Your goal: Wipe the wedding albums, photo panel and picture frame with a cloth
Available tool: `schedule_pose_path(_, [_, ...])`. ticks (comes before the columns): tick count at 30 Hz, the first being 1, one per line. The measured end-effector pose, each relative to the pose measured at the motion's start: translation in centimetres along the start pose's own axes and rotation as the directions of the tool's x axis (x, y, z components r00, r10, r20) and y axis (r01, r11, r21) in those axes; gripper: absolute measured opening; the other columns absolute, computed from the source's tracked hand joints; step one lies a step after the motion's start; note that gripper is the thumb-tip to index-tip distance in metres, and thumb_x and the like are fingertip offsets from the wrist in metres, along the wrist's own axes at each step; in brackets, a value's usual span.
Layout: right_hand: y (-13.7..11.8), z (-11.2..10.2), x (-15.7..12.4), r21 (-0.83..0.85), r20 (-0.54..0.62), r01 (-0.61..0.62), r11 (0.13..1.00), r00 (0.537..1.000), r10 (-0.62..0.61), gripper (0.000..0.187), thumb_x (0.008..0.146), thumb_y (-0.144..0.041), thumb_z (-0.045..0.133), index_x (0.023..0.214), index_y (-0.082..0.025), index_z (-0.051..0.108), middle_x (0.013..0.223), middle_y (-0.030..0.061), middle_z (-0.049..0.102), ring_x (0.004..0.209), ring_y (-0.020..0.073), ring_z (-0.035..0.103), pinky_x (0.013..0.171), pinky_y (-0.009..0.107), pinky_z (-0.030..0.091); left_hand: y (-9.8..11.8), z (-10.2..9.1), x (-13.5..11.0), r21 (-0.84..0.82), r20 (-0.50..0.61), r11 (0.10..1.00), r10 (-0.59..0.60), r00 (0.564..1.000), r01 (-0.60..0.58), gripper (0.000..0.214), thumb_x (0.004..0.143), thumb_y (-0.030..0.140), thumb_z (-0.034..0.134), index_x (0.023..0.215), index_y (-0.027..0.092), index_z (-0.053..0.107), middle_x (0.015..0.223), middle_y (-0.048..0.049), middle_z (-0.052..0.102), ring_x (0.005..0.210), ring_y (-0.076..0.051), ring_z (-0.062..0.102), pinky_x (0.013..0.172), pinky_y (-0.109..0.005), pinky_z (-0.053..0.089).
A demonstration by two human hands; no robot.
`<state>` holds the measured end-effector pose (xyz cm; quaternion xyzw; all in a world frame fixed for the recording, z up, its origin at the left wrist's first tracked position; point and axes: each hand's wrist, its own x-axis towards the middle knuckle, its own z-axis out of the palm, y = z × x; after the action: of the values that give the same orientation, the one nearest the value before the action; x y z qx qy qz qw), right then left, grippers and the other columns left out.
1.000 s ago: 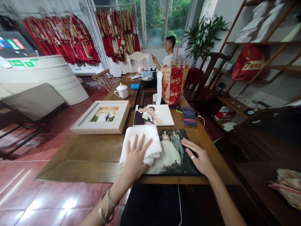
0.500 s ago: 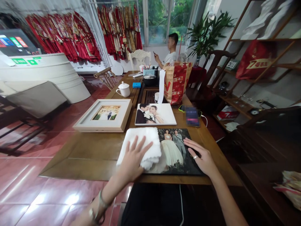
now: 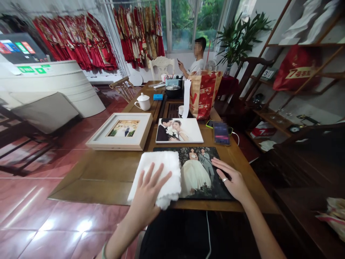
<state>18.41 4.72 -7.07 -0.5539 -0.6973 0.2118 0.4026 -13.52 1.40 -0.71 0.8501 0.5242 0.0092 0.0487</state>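
Note:
A dark wedding photo panel [image 3: 195,176] lies flat near the table's front edge, showing a couple in a white gown and a grey suit. My left hand [image 3: 147,190] rests flat with fingers spread on a folded white towel [image 3: 164,162], which covers the panel's left end and hangs slightly past its lower edge. On the panel's right side lies my right hand [image 3: 233,181], fingers stretched out and a ring on one of them. It touches the panel's surface and holds nothing.
Behind the panel are a white photo panel [image 3: 188,131], a wooden picture frame [image 3: 145,138] and phones [image 3: 221,133]. Farther back stand a lidded white cup [image 3: 143,102], a blue box [image 3: 157,97] and a red-brown paper bag [image 3: 206,95]. A person [image 3: 198,61] sits at the far end.
My left hand has slid the towel toward me and a little to the left, uncovering more of the dark panel's upper left. My right hand stays on the panel's right side.

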Motion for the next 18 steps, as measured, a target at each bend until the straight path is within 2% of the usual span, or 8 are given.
schedule_pose_path(3, [0.1, 0.0, 0.1, 0.004, 0.000, 0.000, 1.000, 1.000, 0.000, 0.031, 0.091, -0.031, 0.049, 0.118, -0.026, 0.064, 0.130, 0.0055, 0.061, 0.124, 0.0225, 0.053, 0.107, 0.045, 0.040, 2.2, 0.2, -2.2, -0.011, 0.018, 1.000, -0.013, 1.000, 0.013, 0.100, 0.053, 0.005, 0.049, 0.146, 0.034, 0.025, 0.156, 0.0032, 0.004, 0.142, -0.031, -0.005, 0.112, -0.058, 0.003])
schedule_pose_path(5, [0.1, 0.0, 0.1, 0.006, -0.003, 0.005, 1.000, 1.000, -0.005, 0.031, 0.091, -0.031, 0.048, 0.118, -0.025, 0.064, 0.129, 0.0058, 0.061, 0.124, 0.0224, 0.053, 0.107, 0.045, 0.040, 3.2, 0.1, -1.9, -0.028, 0.052, 0.999, -0.026, 0.998, 0.028, 0.099, 0.054, 0.007, 0.050, 0.146, 0.035, 0.026, 0.156, 0.0027, 0.004, 0.142, -0.033, -0.006, 0.111, -0.059, 0.001])
schedule_pose_path(9, [0.0, 0.0, 0.2, 0.011, -0.005, 0.019, 1.000, 1.000, -0.019, 0.031, 0.091, -0.032, 0.048, 0.117, -0.025, 0.065, 0.129, 0.0057, 0.061, 0.124, 0.0229, 0.053, 0.107, 0.046, 0.040, 3.6, -0.3, 2.5, -0.040, 0.085, 0.998, -0.041, 0.996, 0.045, 0.095, 0.059, 0.010, 0.055, 0.146, 0.034, 0.026, 0.157, -0.0013, 0.009, 0.142, -0.035, -0.004, 0.110, -0.060, 0.004])
schedule_pose_path(14, [0.0, 0.0, 0.1, 0.009, -0.008, 0.028, 1.000, 1.000, -0.028, 0.031, 0.091, -0.031, 0.049, 0.117, -0.026, 0.065, 0.128, 0.0057, 0.062, 0.123, 0.0236, 0.054, 0.106, 0.047, 0.041, 3.3, 0.1, 9.2, -0.018, -0.040, 0.999, -0.035, 0.999, 0.034, 0.082, 0.071, 0.019, 0.059, 0.146, 0.031, 0.027, 0.155, -0.0077, 0.017, 0.141, -0.039, 0.006, 0.107, -0.063, 0.011])
schedule_pose_path(16, [0.1, 0.0, 0.1, 0.013, -0.014, 0.033, 0.999, 0.999, -0.033, 0.031, 0.091, -0.031, 0.049, 0.116, -0.026, 0.065, 0.128, 0.0057, 0.062, 0.123, 0.0239, 0.054, 0.106, 0.047, 0.042, 3.5, 0.3, 10.4, 0.003, -0.068, 0.998, -0.058, 0.996, 0.059, 0.080, 0.074, 0.021, 0.059, 0.146, 0.029, 0.026, 0.155, -0.0091, 0.017, 0.140, -0.040, 0.007, 0.107, -0.064, 0.012])
schedule_pose_path(18, [0.0, 0.0, 0.2, 0.018, -0.023, 0.038, 0.999, 0.999, -0.037, 0.030, 0.090, -0.031, 0.050, 0.116, -0.026, 0.066, 0.127, 0.0057, 0.062, 0.122, 0.0242, 0.055, 0.105, 0.047, 0.042, 3.8, 0.5, 10.2, 0.014, -0.079, 0.998, -0.064, 0.995, 0.065, 0.079, 0.075, 0.022, 0.059, 0.146, 0.029, 0.025, 0.156, -0.0091, 0.016, 0.140, -0.040, 0.006, 0.107, -0.064, 0.012])
